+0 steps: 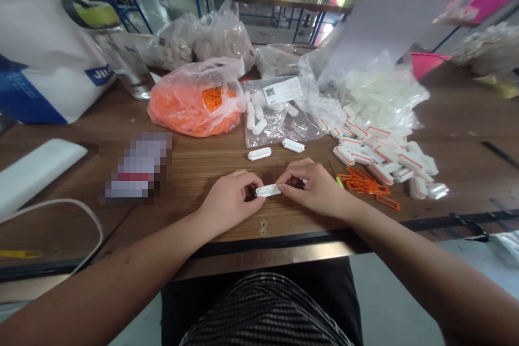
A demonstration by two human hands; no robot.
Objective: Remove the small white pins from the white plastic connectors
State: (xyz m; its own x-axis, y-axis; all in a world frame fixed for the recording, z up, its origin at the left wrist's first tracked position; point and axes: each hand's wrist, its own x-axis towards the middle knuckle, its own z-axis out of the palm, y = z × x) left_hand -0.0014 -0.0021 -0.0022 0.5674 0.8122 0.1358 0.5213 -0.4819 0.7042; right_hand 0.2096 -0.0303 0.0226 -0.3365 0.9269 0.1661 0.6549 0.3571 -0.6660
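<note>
Both my hands meet near the front edge of the wooden table (211, 162). Between them is a small white plastic piece (267, 191). My left hand (230, 197) pinches its left end and my right hand (312, 186) pinches its right end, fingers curled. Two more loose white pieces (259, 153) (293, 145) lie just beyond my hands. Several thin orange frames (367, 186) lie to the right of my right hand. Behind them is a pile of white pieces with orange rims (381, 154).
An orange-filled plastic bag (194, 102) sits at centre left, a clear bag with white pieces (275, 113) beside it, and a large clear bag (377, 92) at right. A white flat device with a cable (36, 170) lies at left. A glass jar (121, 54) stands behind.
</note>
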